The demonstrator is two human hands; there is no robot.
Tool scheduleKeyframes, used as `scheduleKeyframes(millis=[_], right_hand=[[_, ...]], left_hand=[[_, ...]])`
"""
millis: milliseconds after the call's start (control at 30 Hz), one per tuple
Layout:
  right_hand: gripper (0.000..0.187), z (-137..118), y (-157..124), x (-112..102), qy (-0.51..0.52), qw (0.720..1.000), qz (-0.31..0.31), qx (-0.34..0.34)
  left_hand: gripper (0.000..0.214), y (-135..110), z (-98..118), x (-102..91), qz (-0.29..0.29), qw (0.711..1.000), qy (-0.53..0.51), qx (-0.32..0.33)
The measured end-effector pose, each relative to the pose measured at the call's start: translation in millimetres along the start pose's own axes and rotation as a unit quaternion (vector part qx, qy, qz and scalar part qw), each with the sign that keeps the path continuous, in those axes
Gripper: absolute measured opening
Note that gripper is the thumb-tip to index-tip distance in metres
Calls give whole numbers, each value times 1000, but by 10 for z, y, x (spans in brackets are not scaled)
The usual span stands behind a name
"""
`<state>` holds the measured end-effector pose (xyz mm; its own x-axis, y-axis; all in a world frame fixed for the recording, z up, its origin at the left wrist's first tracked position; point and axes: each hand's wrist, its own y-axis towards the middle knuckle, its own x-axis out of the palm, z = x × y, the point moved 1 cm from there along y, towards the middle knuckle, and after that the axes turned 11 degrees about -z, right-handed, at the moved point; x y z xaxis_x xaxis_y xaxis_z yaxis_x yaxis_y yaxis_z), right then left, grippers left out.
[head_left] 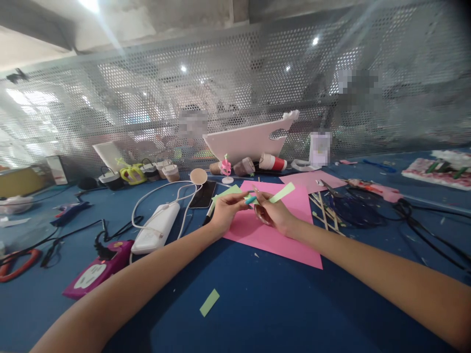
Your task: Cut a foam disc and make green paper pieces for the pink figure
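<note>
My left hand (227,214) is closed, its thumb and fingers pinching a light green paper piece (231,192) above a pink sheet (283,245). My right hand (274,212) is closed too, with a light green paper strip (283,192) sticking out past its fingers to the upper right. Between the two sets of fingertips shows a small teal piece (250,200); its kind is unclear. A brownish rounded thing (262,214) shows under the right fingers, too hidden to name. Nearer me, a loose green paper strip (209,302) lies on the blue table (257,314).
Left of my hands lie a white power bank (156,229), a purple power strip (99,269) and a phone (202,194). A pink stand (226,169) and paper cups (273,162) stand behind. Wooden sticks (324,211) and scissors (331,189) lie to the right.
</note>
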<state>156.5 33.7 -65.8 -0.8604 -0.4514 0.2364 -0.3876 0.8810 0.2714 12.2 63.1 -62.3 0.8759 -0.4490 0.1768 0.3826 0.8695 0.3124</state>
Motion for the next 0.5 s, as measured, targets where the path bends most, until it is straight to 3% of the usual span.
scheduleKeyframes(millis=[200,500], right_hand=[[42,21,3,-92,-57,998,-11,-27],[33,-63,-8,-162,-171,979,-107,36]], left_hand=[[28,34,-4,-31,18,994,-92,-52],[22,52,-15,-39,4,989,-125,-77]])
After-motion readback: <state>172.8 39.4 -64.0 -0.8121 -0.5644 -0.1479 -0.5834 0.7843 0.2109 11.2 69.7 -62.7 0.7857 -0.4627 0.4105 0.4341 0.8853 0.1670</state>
